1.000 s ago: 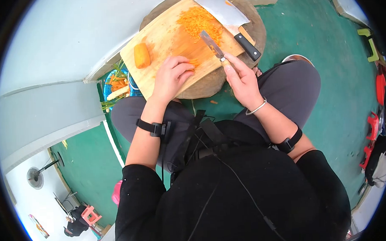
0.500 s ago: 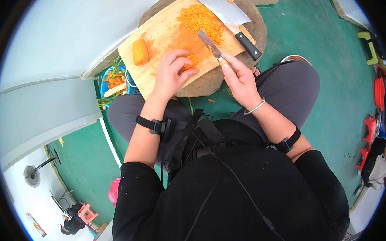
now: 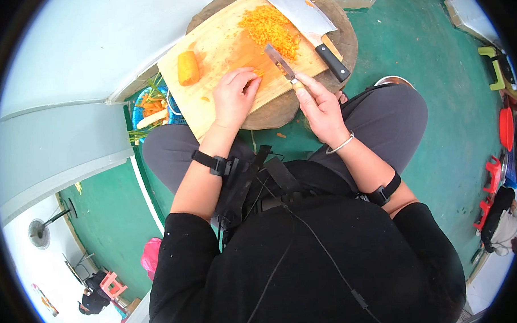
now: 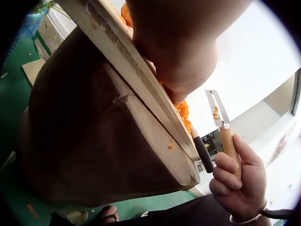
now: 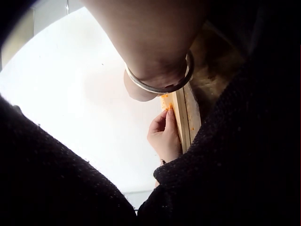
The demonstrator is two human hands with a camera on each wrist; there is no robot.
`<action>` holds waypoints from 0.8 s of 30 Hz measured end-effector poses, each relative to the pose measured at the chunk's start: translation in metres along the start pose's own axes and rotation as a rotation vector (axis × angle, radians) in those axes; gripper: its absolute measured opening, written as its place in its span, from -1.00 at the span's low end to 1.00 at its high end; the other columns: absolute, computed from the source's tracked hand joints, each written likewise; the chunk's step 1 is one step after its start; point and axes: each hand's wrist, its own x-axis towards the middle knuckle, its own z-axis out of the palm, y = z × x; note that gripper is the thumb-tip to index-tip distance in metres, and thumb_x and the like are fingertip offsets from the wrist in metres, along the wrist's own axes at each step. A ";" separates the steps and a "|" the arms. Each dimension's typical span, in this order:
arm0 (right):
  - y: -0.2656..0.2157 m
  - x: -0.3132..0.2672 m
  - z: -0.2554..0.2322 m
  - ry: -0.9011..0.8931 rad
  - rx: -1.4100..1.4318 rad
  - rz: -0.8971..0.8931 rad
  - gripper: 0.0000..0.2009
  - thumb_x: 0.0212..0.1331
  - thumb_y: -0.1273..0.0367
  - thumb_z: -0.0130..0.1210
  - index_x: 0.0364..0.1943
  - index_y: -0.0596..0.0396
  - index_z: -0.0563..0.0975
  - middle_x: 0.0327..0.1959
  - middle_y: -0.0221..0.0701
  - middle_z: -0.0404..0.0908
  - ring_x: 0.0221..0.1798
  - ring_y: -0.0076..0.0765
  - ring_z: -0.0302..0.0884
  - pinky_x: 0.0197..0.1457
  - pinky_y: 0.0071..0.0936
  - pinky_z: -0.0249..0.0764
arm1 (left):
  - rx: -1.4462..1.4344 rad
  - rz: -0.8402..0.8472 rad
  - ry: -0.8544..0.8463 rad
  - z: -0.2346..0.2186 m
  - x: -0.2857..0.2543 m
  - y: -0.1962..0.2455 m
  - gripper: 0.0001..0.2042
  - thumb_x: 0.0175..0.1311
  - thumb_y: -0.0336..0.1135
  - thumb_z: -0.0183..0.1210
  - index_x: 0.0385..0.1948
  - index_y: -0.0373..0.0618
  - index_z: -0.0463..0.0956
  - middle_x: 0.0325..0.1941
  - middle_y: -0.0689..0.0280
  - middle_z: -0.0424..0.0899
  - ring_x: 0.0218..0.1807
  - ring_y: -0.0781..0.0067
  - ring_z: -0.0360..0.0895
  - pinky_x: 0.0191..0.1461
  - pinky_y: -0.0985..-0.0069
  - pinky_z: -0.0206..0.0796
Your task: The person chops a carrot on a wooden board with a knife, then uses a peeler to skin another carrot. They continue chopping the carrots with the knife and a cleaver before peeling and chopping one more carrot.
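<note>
On a wooden cutting board (image 3: 191, 110) my left hand (image 3: 233, 97) pinches small carrot pieces (image 3: 259, 73) between thumb and fingers; the right wrist view shows these fingertips low at the board. My right hand (image 3: 324, 109) grips the wooden handle of a peeler (image 4: 227, 141), its slotted metal blade pointing away over the board. Orange bits cling in the blade's slot. A heap of finely chopped carrot (image 3: 268, 27) lies beyond both hands. To the left sits a thick carrot chunk (image 3: 188, 68). Beside the heap rests a cleaver (image 3: 300, 12) with a black handle.
The board lies on a round wooden block (image 3: 342, 36) between the knees. A blue basket (image 3: 137, 111) with carrots and greens stands at the left, by the wall (image 3: 89, 53). Behind the right knee shows a metal bowl rim (image 3: 395, 80). Red stools (image 3: 492, 173) stand far right.
My left hand has closed its fingertips together and rolled over; the orange pile seen under it half a second ago is now mostly hidden or spread. My right hand holds the peeler nearly still.
</note>
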 end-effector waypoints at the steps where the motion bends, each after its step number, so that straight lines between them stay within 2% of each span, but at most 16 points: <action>1: 0.002 0.000 0.000 -0.003 -0.029 0.001 -0.64 0.41 0.37 0.07 0.23 0.19 0.49 0.13 -0.22 0.64 0.19 -0.40 0.54 0.26 -0.48 0.39 | 0.024 -0.001 0.024 0.002 -0.001 0.002 -0.85 0.06 -0.39 0.41 -0.35 -0.12 0.66 -0.14 0.23 0.74 -0.06 0.19 0.66 -0.03 0.37 0.53; 3: 0.007 0.002 -0.001 -0.007 -0.061 -0.001 -0.64 0.40 0.37 0.08 0.23 0.18 0.50 0.13 -0.22 0.64 0.19 -0.38 0.56 0.25 -0.47 0.41 | 0.046 0.000 0.052 0.001 -0.001 0.004 -0.84 0.05 -0.39 0.42 -0.34 -0.13 0.66 -0.15 0.22 0.73 -0.06 0.19 0.66 -0.03 0.38 0.54; 5: 0.011 0.003 -0.001 -0.004 -0.211 -0.116 -0.64 0.39 0.37 0.07 0.24 0.11 0.50 0.10 -0.15 0.66 0.18 -0.22 0.62 0.22 -0.41 0.46 | -0.085 -0.058 0.044 -0.002 -0.002 0.004 -0.84 0.06 -0.41 0.44 -0.35 -0.18 0.66 -0.12 0.20 0.74 -0.08 0.22 0.68 -0.03 0.41 0.53; 6: 0.008 0.002 -0.002 -0.004 -0.213 -0.115 -0.64 0.39 0.37 0.07 0.24 0.11 0.50 0.10 -0.15 0.66 0.18 -0.22 0.62 0.22 -0.41 0.46 | -0.086 -0.059 0.045 -0.006 -0.001 0.005 -0.84 0.06 -0.41 0.44 -0.35 -0.18 0.66 -0.12 0.20 0.74 -0.08 0.22 0.68 -0.03 0.41 0.53; 8: 0.002 0.001 -0.003 -0.046 -0.448 -0.152 -0.62 0.36 0.37 0.07 0.25 0.03 0.49 0.01 -0.05 0.67 0.07 0.00 0.66 0.12 -0.31 0.54 | -0.100 -0.017 -0.028 -0.013 0.000 0.004 -0.82 0.06 -0.41 0.45 -0.31 -0.18 0.67 -0.10 0.20 0.73 -0.06 0.24 0.68 0.00 0.42 0.53; 9: 0.002 0.001 -0.002 -0.046 -0.448 -0.150 -0.62 0.36 0.37 0.07 0.25 0.03 0.49 0.01 -0.05 0.67 0.07 0.00 0.66 0.12 -0.31 0.54 | -0.101 -0.018 -0.028 -0.015 0.000 0.003 -0.82 0.06 -0.41 0.45 -0.31 -0.18 0.67 -0.10 0.20 0.73 -0.06 0.24 0.68 0.00 0.42 0.53; 11: 0.001 0.001 -0.001 -0.070 -0.549 -0.206 -0.61 0.34 0.37 0.07 0.25 -0.01 0.48 -0.12 -0.01 0.68 -0.08 0.13 0.66 -0.01 -0.17 0.57 | -0.067 -0.008 -0.052 -0.015 -0.001 0.000 -0.81 0.05 -0.41 0.46 -0.31 -0.17 0.68 -0.13 0.21 0.73 -0.08 0.25 0.68 -0.01 0.43 0.53; 15: -0.004 0.002 0.001 -0.092 -0.647 -0.259 -0.61 0.33 0.36 0.07 0.24 -0.03 0.48 -0.21 -0.02 0.68 -0.18 0.16 0.65 -0.11 -0.08 0.56 | -0.100 -0.007 -0.008 -0.010 0.000 -0.003 -0.84 0.03 -0.39 0.44 -0.36 -0.13 0.69 -0.19 0.27 0.72 -0.15 0.27 0.68 -0.12 0.44 0.55; 17: -0.007 0.002 0.001 -0.168 -0.715 -0.123 -0.60 0.37 0.39 0.05 0.29 0.03 0.45 0.03 -0.05 0.66 0.03 0.10 0.65 0.10 -0.23 0.55 | -0.061 0.089 0.010 -0.008 0.001 -0.006 -0.86 0.02 -0.40 0.44 -0.38 -0.11 0.68 -0.22 0.29 0.72 -0.18 0.28 0.68 -0.15 0.44 0.55; 18: -0.005 0.003 0.003 -0.172 -0.720 -0.120 -0.60 0.37 0.39 0.05 0.29 0.03 0.45 0.03 -0.05 0.66 0.03 0.10 0.65 0.10 -0.23 0.55 | -0.065 0.084 0.012 -0.008 0.002 -0.006 -0.86 0.02 -0.40 0.44 -0.38 -0.11 0.68 -0.22 0.29 0.72 -0.18 0.28 0.68 -0.15 0.44 0.55; 20: 0.000 0.004 0.006 -0.116 -0.661 -0.242 -0.61 0.33 0.36 0.06 0.25 -0.02 0.48 -0.21 -0.01 0.67 -0.20 0.16 0.65 -0.13 -0.06 0.56 | -0.068 0.106 0.004 -0.009 0.003 -0.006 -0.86 0.02 -0.41 0.43 -0.40 -0.10 0.67 -0.24 0.30 0.72 -0.19 0.27 0.68 -0.13 0.42 0.55; 24: -0.001 0.008 0.008 -0.134 -0.660 -0.253 -0.61 0.33 0.37 0.06 0.25 0.01 0.47 -0.19 0.00 0.67 -0.18 0.17 0.65 -0.12 -0.07 0.56 | -0.099 0.074 -0.040 -0.011 0.007 -0.008 -0.87 0.02 -0.40 0.43 -0.41 -0.09 0.66 -0.24 0.30 0.72 -0.17 0.27 0.68 -0.12 0.41 0.55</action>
